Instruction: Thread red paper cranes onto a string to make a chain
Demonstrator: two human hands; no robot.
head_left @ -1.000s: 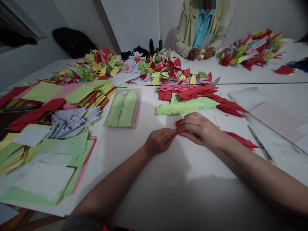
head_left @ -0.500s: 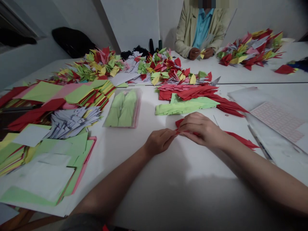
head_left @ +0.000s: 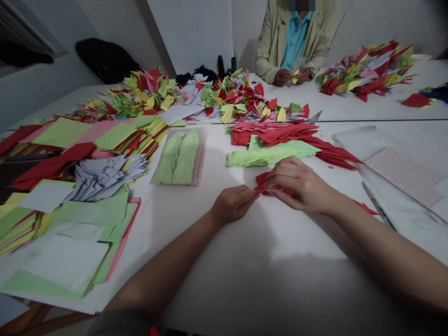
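Observation:
My left hand (head_left: 231, 204) and my right hand (head_left: 297, 183) meet over the white table (head_left: 245, 261) and both pinch one folded red paper piece (head_left: 263, 181). The left fingers close on its near tip. The right hand curls over most of it, hiding its shape. Just behind them lies a pile of folded green strips (head_left: 269, 154) and a pile of folded red strips (head_left: 290, 134).
Stacks of green, red, pink and white sheets (head_left: 70, 219) fill the left side, with a plastic packet of green paper (head_left: 180, 156). Heaps of folded coloured pieces (head_left: 238, 95) lie further back. A person in a beige jacket (head_left: 290, 37) sits opposite, folding yellow paper. A pink gridded sheet (head_left: 406, 175) lies right.
My right hand has shifted slightly away from me and upward with the red piece. My left hand has stayed almost in place.

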